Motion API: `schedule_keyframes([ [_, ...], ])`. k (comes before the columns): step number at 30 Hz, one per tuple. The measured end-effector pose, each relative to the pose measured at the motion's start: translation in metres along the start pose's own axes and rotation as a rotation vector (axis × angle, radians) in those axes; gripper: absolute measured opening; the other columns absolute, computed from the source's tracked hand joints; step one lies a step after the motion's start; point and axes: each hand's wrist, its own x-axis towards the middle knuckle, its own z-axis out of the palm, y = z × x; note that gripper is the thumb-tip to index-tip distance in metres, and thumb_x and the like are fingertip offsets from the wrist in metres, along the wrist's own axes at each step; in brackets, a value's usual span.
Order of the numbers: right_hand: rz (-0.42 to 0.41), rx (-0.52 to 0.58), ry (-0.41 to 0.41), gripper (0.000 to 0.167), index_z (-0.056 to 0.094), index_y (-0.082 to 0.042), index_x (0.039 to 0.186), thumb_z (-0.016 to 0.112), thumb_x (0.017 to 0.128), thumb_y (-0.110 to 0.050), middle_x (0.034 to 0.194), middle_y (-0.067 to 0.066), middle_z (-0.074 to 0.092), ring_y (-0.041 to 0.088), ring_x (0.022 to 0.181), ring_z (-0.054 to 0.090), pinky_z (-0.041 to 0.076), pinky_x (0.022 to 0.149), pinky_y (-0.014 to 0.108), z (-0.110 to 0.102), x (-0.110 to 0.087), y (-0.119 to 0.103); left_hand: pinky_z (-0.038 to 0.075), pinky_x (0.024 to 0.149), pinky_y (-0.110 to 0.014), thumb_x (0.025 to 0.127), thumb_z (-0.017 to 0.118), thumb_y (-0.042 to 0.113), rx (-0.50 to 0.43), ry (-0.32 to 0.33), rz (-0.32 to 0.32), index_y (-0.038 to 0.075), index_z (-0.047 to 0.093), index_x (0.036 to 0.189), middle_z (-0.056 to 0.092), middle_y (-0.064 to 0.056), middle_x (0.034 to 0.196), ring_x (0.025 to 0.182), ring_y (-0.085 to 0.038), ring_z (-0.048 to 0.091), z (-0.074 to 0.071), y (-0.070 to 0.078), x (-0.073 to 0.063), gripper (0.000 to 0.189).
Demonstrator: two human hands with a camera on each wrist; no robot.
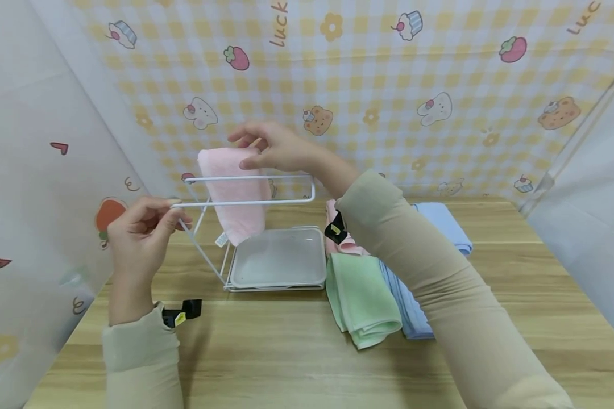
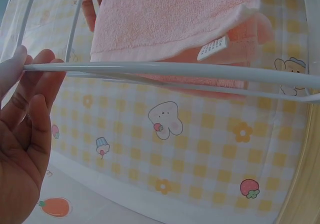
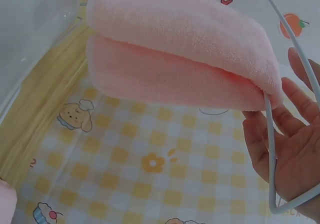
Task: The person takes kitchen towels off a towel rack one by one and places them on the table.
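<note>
A white wire rack (image 1: 291, 201) stands on the table, and my left hand (image 1: 140, 236) pinches its near top corner between thumb and fingers. A folded pink towel (image 1: 240, 221) hangs on the rack's upper part, its small white label (image 2: 213, 48) showing in the left wrist view. From the right wrist view, a rack bar runs into the towel's fold. My right hand (image 1: 276, 147) is at the towel's upper right edge, thumb in front and fingers loosely spread. In the right wrist view its palm faces the camera, with fingertips right at the towel's edge.
A pale shallow tray (image 1: 281, 258) sits at the rack's base. To its right lie a folded green towel (image 1: 363, 298), blue striped cloth (image 1: 406, 304), another pink towel (image 1: 331, 218) and a light blue towel (image 1: 442, 224). A patterned yellow-check curtain (image 1: 368, 74) closes off the back.
</note>
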Motion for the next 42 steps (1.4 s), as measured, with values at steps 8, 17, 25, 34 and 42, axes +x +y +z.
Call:
schedule_keyframes([
  [8, 0.039, -0.164, 0.017, 0.049, 0.059, -0.006, 0.134, 0.075, 0.088, -0.013, 0.121, 0.011, 0.059, 0.018, 0.111, 0.050, 0.044, 0.097, 0.025, 0.000, 0.002, 0.002, 0.056, 0.059, -0.012, 0.085, 0.064, -0.019, 0.016, -0.009, 0.012, -0.025, 0.059, 0.088, 0.073, 0.003, 0.074, 0.061, -0.006, 0.068, 0.001, -0.001, 0.002, 0.008],
  [17, 0.042, -0.209, 0.063, 0.039, 0.065, -0.003, 0.127, 0.069, 0.088, -0.003, 0.114, 0.010, 0.064, 0.019, 0.109, 0.053, 0.045, 0.097, 0.027, 0.000, 0.000, 0.004, 0.056, 0.058, -0.013, 0.085, 0.064, -0.019, -0.006, -0.003, 0.006, -0.025, 0.060, 0.088, 0.074, 0.002, 0.073, 0.060, -0.006, 0.068, 0.002, -0.002, 0.002, 0.008],
  [25, 0.052, -0.169, 0.146, 0.032, 0.070, -0.007, 0.119, 0.072, 0.087, -0.002, 0.110, 0.007, 0.067, 0.016, 0.101, 0.055, 0.046, 0.089, 0.023, 0.001, -0.003, 0.004, 0.057, 0.059, -0.012, 0.085, 0.066, -0.016, 0.017, 0.004, 0.014, -0.025, 0.060, 0.088, 0.074, 0.003, 0.074, 0.060, -0.005, 0.068, 0.001, -0.002, 0.001, 0.012],
  [34, 0.027, -0.156, 0.191, 0.030, 0.071, -0.007, 0.118, 0.070, 0.088, -0.002, 0.117, 0.007, 0.068, 0.015, 0.107, 0.055, 0.047, 0.094, 0.025, 0.002, -0.007, 0.003, 0.056, 0.058, -0.013, 0.084, 0.064, -0.020, 0.008, 0.003, 0.018, -0.025, 0.059, 0.087, 0.074, 0.003, 0.073, 0.060, -0.005, 0.068, 0.001, -0.002, 0.001, 0.007],
  [42, -0.035, -0.105, 0.228, 0.032, 0.071, -0.007, 0.119, 0.069, 0.088, 0.000, 0.119, 0.007, 0.066, 0.015, 0.110, 0.054, 0.045, 0.096, 0.022, 0.001, -0.011, 0.002, 0.055, 0.058, -0.012, 0.086, 0.066, -0.015, 0.026, -0.003, 0.026, -0.025, 0.059, 0.087, 0.074, 0.004, 0.074, 0.061, -0.005, 0.068, 0.001, -0.001, 0.001, 0.012],
])
